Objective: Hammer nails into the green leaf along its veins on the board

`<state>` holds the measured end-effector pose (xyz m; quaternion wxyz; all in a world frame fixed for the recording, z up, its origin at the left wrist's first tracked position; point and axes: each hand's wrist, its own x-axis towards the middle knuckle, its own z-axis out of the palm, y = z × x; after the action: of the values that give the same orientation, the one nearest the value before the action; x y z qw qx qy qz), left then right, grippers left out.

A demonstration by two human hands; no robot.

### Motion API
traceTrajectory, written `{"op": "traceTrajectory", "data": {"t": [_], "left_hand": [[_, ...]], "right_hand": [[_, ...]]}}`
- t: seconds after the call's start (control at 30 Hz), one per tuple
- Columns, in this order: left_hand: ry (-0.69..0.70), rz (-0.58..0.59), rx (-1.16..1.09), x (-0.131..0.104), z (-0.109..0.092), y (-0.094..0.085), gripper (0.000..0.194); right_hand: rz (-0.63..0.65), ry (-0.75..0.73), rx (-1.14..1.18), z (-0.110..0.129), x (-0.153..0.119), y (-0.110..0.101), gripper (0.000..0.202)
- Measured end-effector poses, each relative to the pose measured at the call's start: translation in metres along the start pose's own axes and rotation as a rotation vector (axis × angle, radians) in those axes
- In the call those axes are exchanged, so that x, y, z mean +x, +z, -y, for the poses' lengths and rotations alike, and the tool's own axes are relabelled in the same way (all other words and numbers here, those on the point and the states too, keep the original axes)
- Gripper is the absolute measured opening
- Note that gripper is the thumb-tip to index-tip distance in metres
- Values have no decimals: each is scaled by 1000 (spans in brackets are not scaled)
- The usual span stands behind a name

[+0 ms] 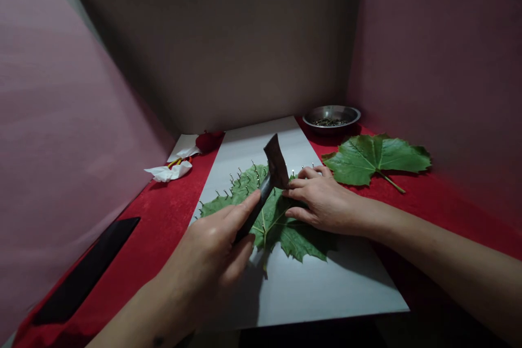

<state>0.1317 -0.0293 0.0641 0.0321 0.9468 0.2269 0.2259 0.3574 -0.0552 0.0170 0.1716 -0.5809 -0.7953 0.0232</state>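
My left hand [216,239] is wrapped around the dark handle of a hammer [277,163]. The hammer's head is raised over a green lobed leaf [281,228], which lies on a white board [326,283]. Several upright nails [231,179] follow the leaf's left and far edges. On the leaf's right part rests my right hand [322,198], its fingers bent and drawn together close behind the hammer head. Whatever those fingertips hold is hidden by the hammer head. The leaf's stem points toward me.
A metal bowl [331,118] with many small nails stands at the back right. Beside the board, another green leaf [375,160] lies on the red cloth [163,250]. Crumpled white paper [169,172], a red object [207,141] and a black strip [87,269] are on the left.
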Motion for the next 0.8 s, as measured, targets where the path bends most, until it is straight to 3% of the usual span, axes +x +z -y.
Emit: {"op": "traceTrajectory", "data": {"t": [0.13,0.33,0.53,0.7,0.8], "left_hand": [[10,-96,-4,1,-2,-1,46],[-8,15,4,4,4,4,46],[25,-133,38,-2,-6,-8,47],[-3,6,76,-4,1,6,48],[-17,-12,77,-2,4,6,48]], "right_hand": [[-4,-8,-1,-1,1,0,32],[-1,-2,0,-1,0,-1,33],[3,-17,-2,-1,0,-2,34],[1,-11,-10,-1,0,-1,37],[-3,-15,-10,-1,-1,0,39]]}}
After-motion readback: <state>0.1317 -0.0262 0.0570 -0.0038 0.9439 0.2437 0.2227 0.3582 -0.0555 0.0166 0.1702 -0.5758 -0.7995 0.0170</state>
